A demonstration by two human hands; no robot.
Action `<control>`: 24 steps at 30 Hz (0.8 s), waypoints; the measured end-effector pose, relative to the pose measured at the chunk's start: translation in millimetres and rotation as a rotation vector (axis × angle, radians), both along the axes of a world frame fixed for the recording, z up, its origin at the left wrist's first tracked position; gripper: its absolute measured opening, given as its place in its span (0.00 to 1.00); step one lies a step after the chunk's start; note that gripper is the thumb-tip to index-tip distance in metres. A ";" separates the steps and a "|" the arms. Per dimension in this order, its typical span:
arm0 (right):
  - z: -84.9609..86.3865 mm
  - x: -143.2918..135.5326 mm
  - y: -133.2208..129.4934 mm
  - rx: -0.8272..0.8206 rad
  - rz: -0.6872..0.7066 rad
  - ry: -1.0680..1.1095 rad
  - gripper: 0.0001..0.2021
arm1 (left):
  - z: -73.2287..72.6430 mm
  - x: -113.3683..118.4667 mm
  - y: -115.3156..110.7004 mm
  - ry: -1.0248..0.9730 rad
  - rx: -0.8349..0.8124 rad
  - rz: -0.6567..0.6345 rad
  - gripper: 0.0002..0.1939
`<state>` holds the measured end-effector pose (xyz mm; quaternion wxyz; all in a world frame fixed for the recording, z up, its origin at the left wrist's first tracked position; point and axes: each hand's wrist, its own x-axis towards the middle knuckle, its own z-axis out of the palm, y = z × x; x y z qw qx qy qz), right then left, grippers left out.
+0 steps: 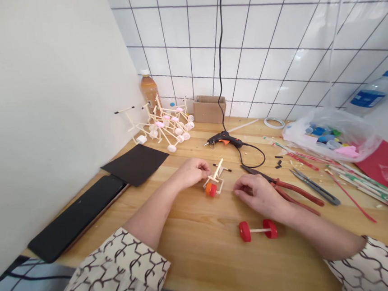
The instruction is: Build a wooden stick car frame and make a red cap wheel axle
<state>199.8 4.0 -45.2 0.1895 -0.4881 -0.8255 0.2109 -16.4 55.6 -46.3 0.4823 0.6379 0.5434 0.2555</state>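
Note:
My left hand (192, 172) is closed, its fingertips pinched at the left side of a small frame of wooden sticks (219, 169). An orange and red bottle-cap wheel (211, 189) sits at the frame's near end, and a dark-tipped crossbar is at its far end. To the right of the frame, my right hand (257, 192) rests with curled fingers; whatever they hold, if anything, is hidden. Just below that hand lies an axle (260, 230), a stick with a red bottle cap on each end. Red-handled pliers (286, 185) lie beside and partly behind my right hand.
Several finished stick models (165, 123) crowd the back left, near a drink bottle (149, 88). A glue gun (225, 138) lies behind my hands. Snips (315, 187), straws (370, 182) and a bag of caps (329, 133) are right; a phone (80, 216) and black sheet (136, 164) left.

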 end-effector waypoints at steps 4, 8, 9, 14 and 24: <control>-0.1 -0.5 0.2 0.009 0.003 -0.007 0.06 | 1.3 0.7 -0.8 -0.007 -0.013 0.045 0.02; -0.8 -0.3 0.7 0.027 0.008 -0.012 0.06 | 3.5 2.0 -1.9 -0.009 -0.022 0.080 0.02; -1.0 -0.3 0.8 0.032 0.011 -0.013 0.06 | 4.2 2.2 -2.1 -0.005 -0.022 0.084 0.03; -1.8 -0.5 0.8 0.065 0.027 -0.026 0.06 | 5.9 2.4 -2.9 0.028 -0.002 0.074 0.04; -3.5 -0.1 0.4 0.095 0.059 -0.034 0.06 | 1.5 -3.2 1.4 0.197 0.195 0.165 0.04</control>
